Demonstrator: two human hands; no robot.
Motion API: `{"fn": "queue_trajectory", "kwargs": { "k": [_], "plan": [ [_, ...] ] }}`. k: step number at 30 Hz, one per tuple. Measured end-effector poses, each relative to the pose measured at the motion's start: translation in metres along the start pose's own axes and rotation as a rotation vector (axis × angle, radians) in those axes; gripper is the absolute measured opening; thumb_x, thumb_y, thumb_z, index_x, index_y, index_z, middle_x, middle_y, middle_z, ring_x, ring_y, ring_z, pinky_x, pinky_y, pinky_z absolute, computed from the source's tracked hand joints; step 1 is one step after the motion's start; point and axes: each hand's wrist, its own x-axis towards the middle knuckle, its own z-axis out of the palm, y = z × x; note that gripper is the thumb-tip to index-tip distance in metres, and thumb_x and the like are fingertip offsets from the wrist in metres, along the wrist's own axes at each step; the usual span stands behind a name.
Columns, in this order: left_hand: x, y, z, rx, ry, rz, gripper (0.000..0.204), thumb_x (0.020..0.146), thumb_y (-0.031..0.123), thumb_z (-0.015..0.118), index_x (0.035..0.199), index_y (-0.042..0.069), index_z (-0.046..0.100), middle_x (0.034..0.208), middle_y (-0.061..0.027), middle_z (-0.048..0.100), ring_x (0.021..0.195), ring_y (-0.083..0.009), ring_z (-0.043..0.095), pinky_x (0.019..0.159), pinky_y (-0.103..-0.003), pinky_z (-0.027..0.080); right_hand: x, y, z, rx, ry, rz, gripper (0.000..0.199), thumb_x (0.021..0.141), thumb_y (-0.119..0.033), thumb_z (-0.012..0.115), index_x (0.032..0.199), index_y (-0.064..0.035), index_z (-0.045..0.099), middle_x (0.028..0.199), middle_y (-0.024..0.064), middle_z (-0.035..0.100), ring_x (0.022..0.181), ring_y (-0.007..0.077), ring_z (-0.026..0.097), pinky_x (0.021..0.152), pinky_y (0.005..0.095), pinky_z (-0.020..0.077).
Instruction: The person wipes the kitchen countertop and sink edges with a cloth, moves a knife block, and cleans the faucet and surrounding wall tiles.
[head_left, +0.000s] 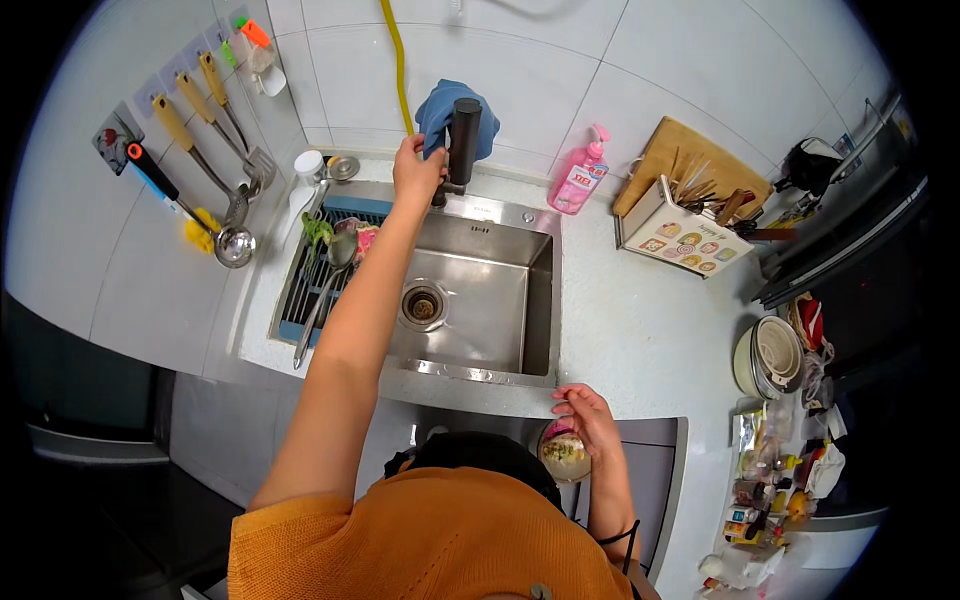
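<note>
We see the blue cloth [440, 104] bunched against the black faucet [465, 140] beyond the sink [490, 270]. Our left hand [416, 174], fingers bent, meets its near edge; we cannot tell whether it grips. Our right hand [590, 416], loosely curled, looks empty beside the counter's near edge [640, 405].

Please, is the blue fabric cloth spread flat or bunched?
Bunched: the blue fabric cloth shows rumpled folds behind the black cylindrical faucet; the left hand is at the cloth's lower edge.

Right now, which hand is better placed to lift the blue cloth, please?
Probably the left hand: it is at the blue cloth, while the right hand is by the front edge of the counter.
</note>
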Motion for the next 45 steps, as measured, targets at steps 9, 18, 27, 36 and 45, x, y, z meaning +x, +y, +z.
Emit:
{"fn": "queue_trajectory", "kwargs": {
  "k": [9, 18, 27, 36, 45],
  "plan": [
    [0.044, 0.095, 0.021, -0.172, 0.211, 0.329, 0.023, 0.082, 0.008, 0.048, 0.100, -0.001, 0.058, 0.067, -0.0057, 0.057, 0.060, -0.0151, 0.055, 0.057, -0.029, 0.044, 0.002, -0.008, 0.002, -0.064, 0.095, 0.002, 0.019, 0.094, -0.017, 0.050, 0.109, -0.0069, 0.058, 0.100, 0.0060, 0.063, 0.082, 0.0122, 0.062, 0.066, 0.0218, 0.0498],
    [-0.102, 0.203, 0.092, -0.726, -0.381, 0.286, 0.019, 0.089, 0.008, 0.052, 0.107, 0.003, 0.055, 0.096, -0.0021, 0.059, 0.085, -0.0088, 0.056, 0.077, -0.023, 0.046, 0.006, -0.041, -0.023, -0.152, 0.128, -0.096, 0.030, 0.094, -0.023, 0.051, 0.120, -0.0091, 0.052, 0.112, 0.0048, 0.059, 0.088, 0.0129, 0.060, 0.074, 0.0252, 0.0477],
    [-0.261, 0.129, 0.229, -0.368, -1.164, -0.023, 0.013, 0.084, 0.003, 0.057, 0.097, 0.002, 0.059, 0.093, 0.0005, 0.058, 0.086, -0.0075, 0.054, 0.077, -0.022, 0.043, -0.012, -0.048, -0.126, -0.498, 0.546, -0.592, 0.038, 0.080, -0.008, 0.067, 0.116, -0.0038, 0.055, 0.107, 0.0101, 0.061, 0.089, 0.0138, 0.060, 0.075, 0.0261, 0.0474],
    [-0.294, 0.059, 0.333, -0.013, -1.368, 0.571, 0.067, 0.080, -0.006, 0.056, 0.140, 0.012, 0.031, 0.149, -0.0183, 0.017, 0.137, -0.0312, 0.022, 0.106, -0.038, 0.030, -0.088, -0.054, -0.292, -0.519, 1.233, -0.565, 0.038, 0.081, -0.010, 0.060, 0.118, -0.0026, 0.054, 0.096, 0.0208, 0.065, 0.092, 0.0271, 0.064, 0.081, 0.0341, 0.0484],
    [-0.316, -0.090, 0.203, 0.207, -0.965, 0.069, 0.033, 0.083, -0.006, 0.053, 0.116, 0.003, 0.055, 0.116, -0.0120, 0.054, 0.097, -0.0185, 0.059, 0.078, -0.028, 0.049, -0.082, -0.023, -0.337, -1.280, 0.939, -0.241, 0.052, 0.079, -0.022, 0.065, 0.127, -0.0093, 0.050, 0.127, 0.0190, 0.051, 0.104, 0.0319, 0.058, 0.087, 0.0376, 0.0467]
  ]
}}
